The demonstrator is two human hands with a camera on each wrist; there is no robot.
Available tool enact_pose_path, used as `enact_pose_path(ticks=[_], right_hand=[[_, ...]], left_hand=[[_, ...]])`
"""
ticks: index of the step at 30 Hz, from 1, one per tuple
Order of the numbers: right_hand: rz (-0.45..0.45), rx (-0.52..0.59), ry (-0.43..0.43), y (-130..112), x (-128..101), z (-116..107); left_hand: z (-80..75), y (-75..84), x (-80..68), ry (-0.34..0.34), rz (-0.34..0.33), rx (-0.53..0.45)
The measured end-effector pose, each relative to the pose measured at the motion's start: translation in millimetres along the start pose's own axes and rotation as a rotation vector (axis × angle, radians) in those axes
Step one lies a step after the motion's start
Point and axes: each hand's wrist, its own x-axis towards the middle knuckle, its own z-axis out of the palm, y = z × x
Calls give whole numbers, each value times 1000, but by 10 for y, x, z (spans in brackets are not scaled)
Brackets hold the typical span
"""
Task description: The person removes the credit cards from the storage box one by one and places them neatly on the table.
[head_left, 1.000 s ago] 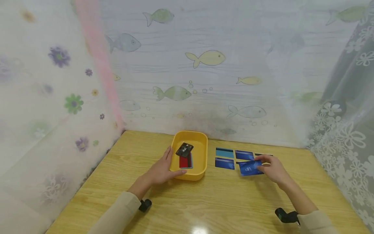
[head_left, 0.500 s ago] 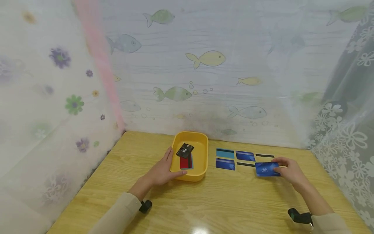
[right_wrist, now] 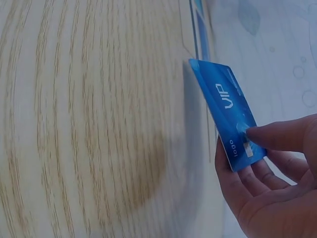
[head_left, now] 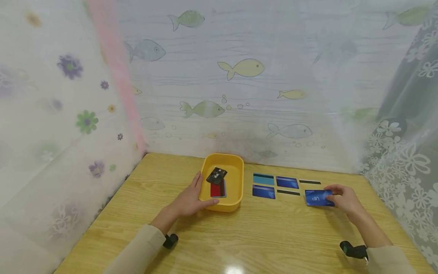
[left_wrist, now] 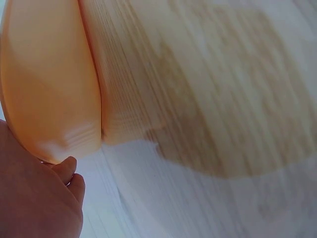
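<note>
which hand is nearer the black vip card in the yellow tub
Left: the left hand touches the yellow tub, left of the black VIP card. The right hand is far to its right, pinching a blue VIP card.

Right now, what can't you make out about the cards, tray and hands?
Head view: light blue card, mostly covered by the red card.
Head view: fine print on the black VIP card, too small.
Right wrist view: some fingertips of the right hand, behind the blue VIP card.
Left wrist view: rest of yellow tray, cut by top edge.
</note>
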Motion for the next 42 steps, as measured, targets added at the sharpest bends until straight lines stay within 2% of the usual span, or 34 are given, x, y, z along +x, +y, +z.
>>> enact_pose_path(ticks=[4,8,14,26,42], right_hand=[[-21,-30,12,49,34,26],[-69,-111,22,71,59,61],[-83,-190,-13,110,104,101],[-62,-225,-61,70,177,142],[-50,-260,-29,47,183,188]], left_hand=[[10,-6,-2,1,-3,5],[16,-11,9,8,-2,10],[28,-27,28,-4,-8,14],[-1,12,9,-4,-18,7],[2,7,11,-14,-18,18]])
